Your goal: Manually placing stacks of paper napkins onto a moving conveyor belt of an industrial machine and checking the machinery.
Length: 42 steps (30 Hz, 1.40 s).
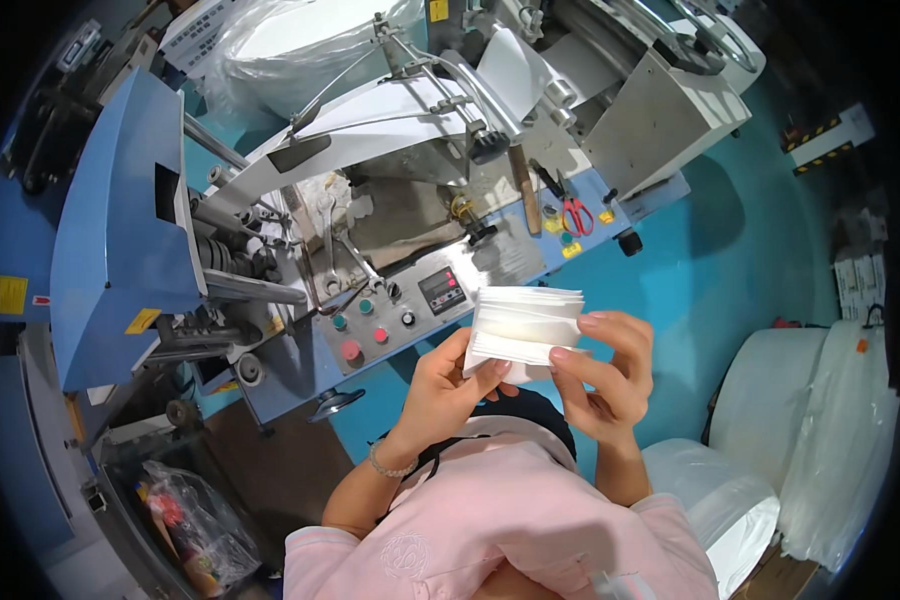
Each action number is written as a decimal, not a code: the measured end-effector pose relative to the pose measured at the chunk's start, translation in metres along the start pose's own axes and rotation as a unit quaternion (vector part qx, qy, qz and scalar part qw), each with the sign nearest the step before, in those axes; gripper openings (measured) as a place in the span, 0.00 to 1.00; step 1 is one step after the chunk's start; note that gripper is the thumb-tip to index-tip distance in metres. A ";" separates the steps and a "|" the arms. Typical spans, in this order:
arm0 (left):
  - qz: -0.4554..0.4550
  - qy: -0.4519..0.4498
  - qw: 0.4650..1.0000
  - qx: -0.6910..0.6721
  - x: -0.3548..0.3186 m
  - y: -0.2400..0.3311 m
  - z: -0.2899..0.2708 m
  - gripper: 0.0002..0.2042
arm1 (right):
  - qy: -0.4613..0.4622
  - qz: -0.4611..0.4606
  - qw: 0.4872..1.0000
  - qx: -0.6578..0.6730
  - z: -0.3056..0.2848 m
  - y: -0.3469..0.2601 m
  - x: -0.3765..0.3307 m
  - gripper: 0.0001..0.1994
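A stack of folded white paper sheets [523, 325] is held up in front of my body, its layered edges fanned a little apart. My left hand [448, 385] grips the stack from the left, thumb along its lower edge and the other fingers behind it. At the stack's right edge my right hand [607, 375] has its fingertips on the layers, thumb and fingers bent round that side. Just beyond the stack is the machine's control panel [410, 315] with coloured buttons and a small display.
A blue machine housing [120, 230] with rollers stands at the left. White paper web [370, 115] runs over the machine. Red-handled scissors [576, 218] and a wrench [355, 255] lie on it. Plastic-wrapped rolls [770, 400] stand at the right; a bin with plastic bags [205, 520] is lower left.
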<state>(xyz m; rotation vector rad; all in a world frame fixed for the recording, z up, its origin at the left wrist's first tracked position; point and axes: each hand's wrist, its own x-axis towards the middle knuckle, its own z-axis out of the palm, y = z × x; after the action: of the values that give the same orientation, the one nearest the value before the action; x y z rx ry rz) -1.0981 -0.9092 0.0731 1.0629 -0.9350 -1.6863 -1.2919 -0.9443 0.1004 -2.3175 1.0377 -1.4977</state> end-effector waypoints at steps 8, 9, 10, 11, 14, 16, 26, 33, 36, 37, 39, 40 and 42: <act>0.004 0.009 1.000 -0.021 0.021 -0.020 0.059 0.17 | 0.022 -0.006 0.999 0.022 -0.048 0.037 -0.012 0.19; 0.008 0.005 1.000 -0.018 0.024 -0.023 0.066 0.17 | 0.025 -0.005 0.999 0.020 -0.055 0.042 -0.015 0.19; 0.007 0.000 1.000 -0.017 0.028 -0.026 0.073 0.17 | 0.028 -0.005 0.999 0.018 -0.061 0.046 -0.017 0.19; 0.006 -0.002 1.000 -0.015 0.032 -0.028 0.081 0.17 | 0.031 -0.004 0.999 0.014 -0.070 0.050 -0.019 0.19; 0.005 -0.025 1.000 -0.013 0.044 -0.035 0.106 0.17 | 0.037 0.013 0.999 0.003 -0.097 0.060 -0.028 0.19; 0.004 -0.045 0.999 -0.012 0.052 -0.039 0.125 0.16 | 0.046 0.021 0.999 -0.013 -0.117 0.066 -0.036 0.19; -0.051 -0.177 0.983 0.022 0.098 -0.054 0.197 0.14 | 0.143 0.079 0.980 -0.114 -0.185 0.091 -0.075 0.16; -0.082 -0.243 0.966 0.041 0.141 -0.063 0.235 0.14 | 0.179 0.121 0.961 -0.172 -0.215 0.114 -0.082 0.15; -0.095 -0.257 0.961 0.034 0.165 -0.065 0.254 0.14 | 0.192 0.136 0.956 -0.176 -0.226 0.135 -0.084 0.16; -0.098 -0.259 0.960 0.034 0.174 -0.067 0.261 0.14 | 0.202 0.141 0.952 -0.184 -0.230 0.143 -0.084 0.16; -0.112 -0.278 0.953 0.038 0.198 -0.067 0.276 0.14 | 0.218 0.149 0.944 -0.196 -0.239 0.162 -0.079 0.16; -0.115 -0.283 0.951 0.039 0.210 -0.068 0.283 0.14 | 0.218 0.156 0.941 -0.209 -0.244 0.171 -0.075 0.15; -0.125 -0.292 0.947 0.053 0.242 -0.069 0.300 0.14 | 0.220 0.166 0.933 -0.232 -0.256 0.196 -0.068 0.15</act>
<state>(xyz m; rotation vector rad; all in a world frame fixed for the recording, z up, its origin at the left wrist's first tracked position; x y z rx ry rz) -1.4508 -1.0786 0.0538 0.7773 -1.3158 -2.2492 -1.6167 -0.9927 0.0728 -1.9374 1.9768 -1.8171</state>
